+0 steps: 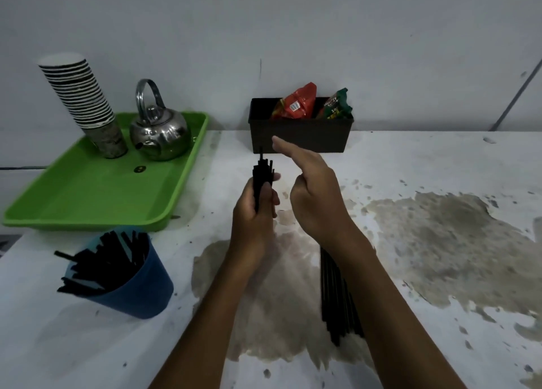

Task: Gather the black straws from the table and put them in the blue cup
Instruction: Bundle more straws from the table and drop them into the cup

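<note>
Left hand (254, 210) fingers clamp straw bundle (262, 173) upright.
Right hand (313, 195) fingers spread, empty, just beside bundle; more straws (337, 297) under right forearm.

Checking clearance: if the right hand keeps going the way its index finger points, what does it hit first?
Probably the black bin against the wall. The right hand points up and away with the fingertip already overlapping the bin's front in the image. Depth is unclear, so the gap can't be judged.
</note>
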### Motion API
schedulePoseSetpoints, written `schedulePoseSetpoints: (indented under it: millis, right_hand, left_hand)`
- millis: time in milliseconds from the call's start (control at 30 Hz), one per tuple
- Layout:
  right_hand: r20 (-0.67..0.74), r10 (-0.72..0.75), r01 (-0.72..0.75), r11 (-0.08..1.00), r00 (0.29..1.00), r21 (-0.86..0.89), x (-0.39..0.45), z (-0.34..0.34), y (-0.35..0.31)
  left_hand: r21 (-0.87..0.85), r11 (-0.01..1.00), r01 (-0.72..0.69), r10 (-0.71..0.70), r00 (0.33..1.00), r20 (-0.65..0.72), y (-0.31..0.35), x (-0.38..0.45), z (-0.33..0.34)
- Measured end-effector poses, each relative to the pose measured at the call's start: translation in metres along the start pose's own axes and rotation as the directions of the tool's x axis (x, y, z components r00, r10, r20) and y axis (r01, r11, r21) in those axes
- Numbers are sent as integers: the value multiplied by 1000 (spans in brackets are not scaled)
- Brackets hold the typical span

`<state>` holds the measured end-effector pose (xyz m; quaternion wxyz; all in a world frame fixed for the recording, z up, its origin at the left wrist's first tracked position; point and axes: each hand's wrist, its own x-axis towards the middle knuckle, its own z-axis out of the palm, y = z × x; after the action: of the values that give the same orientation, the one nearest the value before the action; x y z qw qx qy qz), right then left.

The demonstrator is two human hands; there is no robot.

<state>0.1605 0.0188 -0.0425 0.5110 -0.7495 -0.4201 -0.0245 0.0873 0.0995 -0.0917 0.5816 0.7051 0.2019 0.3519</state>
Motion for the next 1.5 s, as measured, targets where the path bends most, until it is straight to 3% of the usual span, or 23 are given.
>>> schedulePoseSetpoints:
  millis: [400, 667, 833, 1167, 1500]
  right_hand:
    - [12, -142, 139, 946, 990, -294, 0, 0, 17]
    - [62, -130, 141, 968, 989, -210, 1, -2, 19]
    - [70, -108, 119, 977, 992, -176, -3, 1, 18]
    - [135, -132, 145, 985, 982, -93, -8, 9, 12]
    - [163, -91, 107, 990, 982, -94, -14, 18, 14]
  left_hand:
    - [19, 1000, 2, -3, 999, 39, -4, -2, 3]
    - [43, 997, -62, 60, 997, 40, 1, -3, 5]
    - [-62, 997, -54, 58, 996, 62, 8, -5, 4]
    - [17, 991, -133, 134, 982, -130, 5, -2, -2]
    - [123, 991, 58, -39, 988, -153, -1, 3, -5]
